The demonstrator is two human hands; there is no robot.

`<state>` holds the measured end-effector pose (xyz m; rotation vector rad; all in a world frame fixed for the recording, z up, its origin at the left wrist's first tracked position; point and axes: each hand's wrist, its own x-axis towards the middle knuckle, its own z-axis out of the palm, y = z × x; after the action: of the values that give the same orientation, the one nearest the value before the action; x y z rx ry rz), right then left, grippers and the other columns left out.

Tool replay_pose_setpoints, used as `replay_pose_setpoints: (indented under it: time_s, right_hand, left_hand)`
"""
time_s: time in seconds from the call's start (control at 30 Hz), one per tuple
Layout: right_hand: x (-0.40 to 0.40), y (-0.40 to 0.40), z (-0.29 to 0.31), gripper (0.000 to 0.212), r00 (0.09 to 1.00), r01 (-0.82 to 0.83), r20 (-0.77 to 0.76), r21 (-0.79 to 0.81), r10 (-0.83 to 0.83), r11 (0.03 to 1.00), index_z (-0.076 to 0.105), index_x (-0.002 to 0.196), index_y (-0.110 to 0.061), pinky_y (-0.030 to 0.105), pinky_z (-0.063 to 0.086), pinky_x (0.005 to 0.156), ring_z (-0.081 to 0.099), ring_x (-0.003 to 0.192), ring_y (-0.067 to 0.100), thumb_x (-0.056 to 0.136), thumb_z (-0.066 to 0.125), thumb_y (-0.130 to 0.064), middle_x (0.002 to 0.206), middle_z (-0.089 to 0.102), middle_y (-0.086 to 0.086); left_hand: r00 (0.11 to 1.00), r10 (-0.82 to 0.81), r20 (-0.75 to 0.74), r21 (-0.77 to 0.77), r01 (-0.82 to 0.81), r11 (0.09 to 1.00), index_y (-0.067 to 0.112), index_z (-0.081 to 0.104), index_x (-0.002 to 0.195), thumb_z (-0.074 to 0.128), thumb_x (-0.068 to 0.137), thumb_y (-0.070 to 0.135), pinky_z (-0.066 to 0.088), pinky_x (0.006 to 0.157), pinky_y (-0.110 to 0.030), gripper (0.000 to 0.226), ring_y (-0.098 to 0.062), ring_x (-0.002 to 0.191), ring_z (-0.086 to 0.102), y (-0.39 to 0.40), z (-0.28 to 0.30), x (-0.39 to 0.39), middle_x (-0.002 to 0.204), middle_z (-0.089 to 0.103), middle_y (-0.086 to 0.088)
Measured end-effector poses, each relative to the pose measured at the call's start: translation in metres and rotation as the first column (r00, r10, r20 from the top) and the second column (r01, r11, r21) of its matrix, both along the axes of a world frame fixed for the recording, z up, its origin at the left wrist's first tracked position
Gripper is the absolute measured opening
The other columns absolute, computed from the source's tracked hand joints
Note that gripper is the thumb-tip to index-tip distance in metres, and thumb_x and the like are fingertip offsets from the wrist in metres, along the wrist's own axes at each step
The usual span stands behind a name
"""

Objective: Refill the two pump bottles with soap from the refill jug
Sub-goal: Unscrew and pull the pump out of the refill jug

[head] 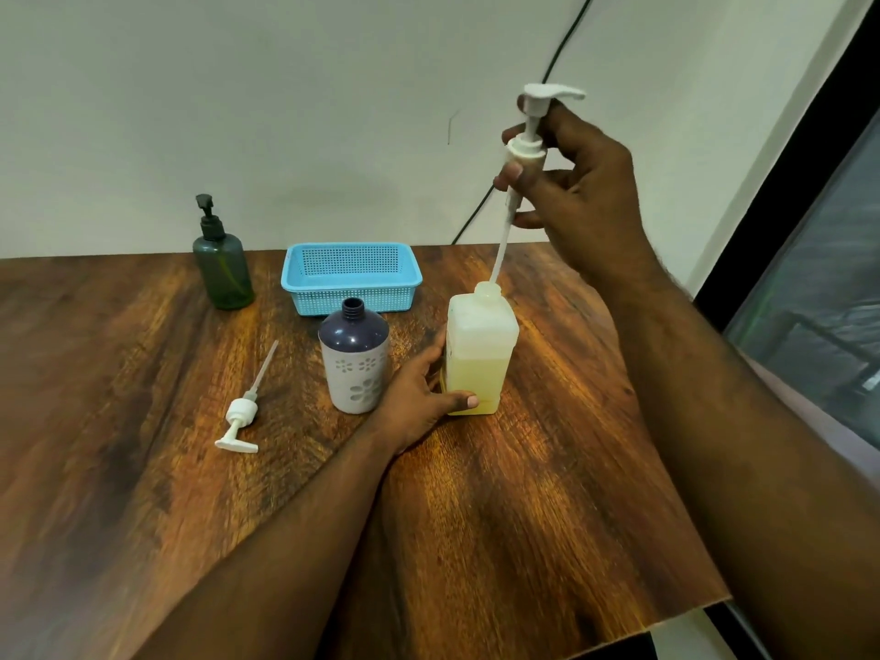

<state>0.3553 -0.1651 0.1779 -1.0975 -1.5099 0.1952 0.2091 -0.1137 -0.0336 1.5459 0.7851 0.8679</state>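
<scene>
A square translucent bottle [481,345], about half full of yellowish soap, stands on the wooden table [500,516]. My left hand [419,397] grips its lower part. My right hand [576,183] holds a white pump head [528,145] above it, the dip tube's tip still inside the bottle's open neck. Left of it stands a dark-topped bottle with a white flowered base [355,357], its neck open. A second white pump head [240,414] lies on the table beside it. A green pump bottle with a black pump [221,259] stands at the back left.
A light blue perforated basket [350,278] sits at the back of the table, behind the flowered bottle. A dark cable [557,64] runs down the white wall. The table's right edge runs diagonally, with a dark window frame [781,183] beyond it.
</scene>
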Motion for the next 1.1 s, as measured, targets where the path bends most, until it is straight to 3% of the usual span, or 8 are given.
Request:
replay_pose_setpoints:
  time_s: [0.13,0.27,0.43,0.53,0.67,0.83,0.97,1.1]
  right_hand:
    - [0.006,-0.012,0.006,0.047,0.999,-0.004,-0.044,0.121,0.009,0.993,0.049,0.138,-0.013,0.039,0.062,0.068,0.072,0.093,0.019,0.093,0.061,-0.011,0.12,0.063,0.008]
    - [0.01,-0.023,0.007,0.046,0.999,0.001,-0.05,0.188,0.008,0.982,0.046,0.136,-0.018,0.043,0.062,0.072,0.071,0.097,0.02,0.093,0.061,-0.016,0.122,0.062,0.009]
    - [0.014,-0.023,-0.006,0.056,1.0,0.024,-0.012,0.183,-0.022,0.983,0.045,0.142,-0.008,0.04,0.062,0.071,0.07,0.1,0.021,0.091,0.064,-0.019,0.124,0.063,0.006]
    - [0.016,-0.021,-0.014,0.054,0.998,0.039,0.038,0.179,-0.046,0.983,0.046,0.141,-0.008,0.04,0.062,0.075,0.068,0.104,0.021,0.092,0.066,-0.017,0.125,0.063,0.005]
    - [0.01,-0.019,-0.021,0.044,0.983,0.009,0.175,0.23,-0.05,0.973,0.052,0.133,-0.005,0.042,0.06,0.08,0.066,0.107,0.022,0.092,0.065,-0.017,0.124,0.063,0.007]
    - [0.006,-0.026,-0.019,0.04,0.987,-0.007,0.157,0.319,-0.046,0.948,0.053,0.128,-0.015,0.042,0.061,0.074,0.067,0.106,0.02,0.09,0.067,-0.018,0.123,0.064,0.01]
    - [0.009,-0.036,-0.017,0.044,0.995,-0.01,0.098,0.386,-0.03,0.922,0.048,0.124,-0.016,0.045,0.061,0.066,0.068,0.104,0.023,0.087,0.071,-0.021,0.121,0.058,0.012]
    - [0.02,-0.037,-0.024,0.044,0.992,-0.013,0.117,0.395,-0.036,0.919,0.053,0.122,-0.011,0.043,0.06,0.082,0.064,0.11,0.027,0.084,0.075,-0.014,0.118,0.058,0.013]
  left_hand:
    - [1.0,0.004,-0.003,-0.003,-0.004,1.0,0.02,0.03,0.153,0.079,0.074,-0.008,0.047,0.089,-0.009,0.097,0.018,0.107,0.052,0.0,-0.001,0.0,0.12,0.047,0.037]
    - [1.0,0.005,-0.016,0.001,-0.005,1.0,0.02,0.03,0.154,0.081,0.073,-0.005,0.045,0.103,-0.02,0.099,0.002,0.126,0.049,0.0,0.0,0.0,0.126,0.047,0.036]
    - [1.0,0.003,-0.022,0.012,-0.003,1.0,0.023,0.027,0.155,0.081,0.074,-0.004,0.046,0.105,-0.023,0.101,0.0,0.126,0.05,-0.002,0.0,-0.001,0.137,0.05,0.021]
    - [1.0,0.006,-0.016,0.006,-0.006,1.0,0.022,0.028,0.156,0.083,0.073,-0.002,0.044,0.11,-0.033,0.103,-0.008,0.135,0.048,-0.001,-0.001,-0.001,0.149,0.048,0.009]
    - [1.0,0.01,-0.021,0.007,-0.01,1.0,0.022,0.028,0.156,0.082,0.074,-0.002,0.046,0.104,-0.021,0.101,-0.008,0.135,0.046,-0.002,0.001,-0.002,0.149,0.046,0.009]
    - [0.999,0.025,-0.026,0.006,-0.025,1.0,0.022,0.029,0.155,0.083,0.073,0.001,0.042,0.112,-0.036,0.101,-0.01,0.136,0.046,-0.002,0.0,-0.002,0.15,0.046,0.008]
    - [1.0,0.024,-0.019,0.007,-0.023,1.0,0.022,0.029,0.155,0.082,0.074,-0.002,0.045,0.106,-0.024,0.1,-0.005,0.132,0.048,-0.003,0.001,-0.001,0.145,0.047,0.012]
    - [1.0,0.019,-0.014,0.022,-0.018,1.0,0.022,0.032,0.154,0.082,0.073,-0.003,0.045,0.102,-0.02,0.098,-0.003,0.132,0.048,-0.003,0.0,0.0,0.146,0.047,0.014]
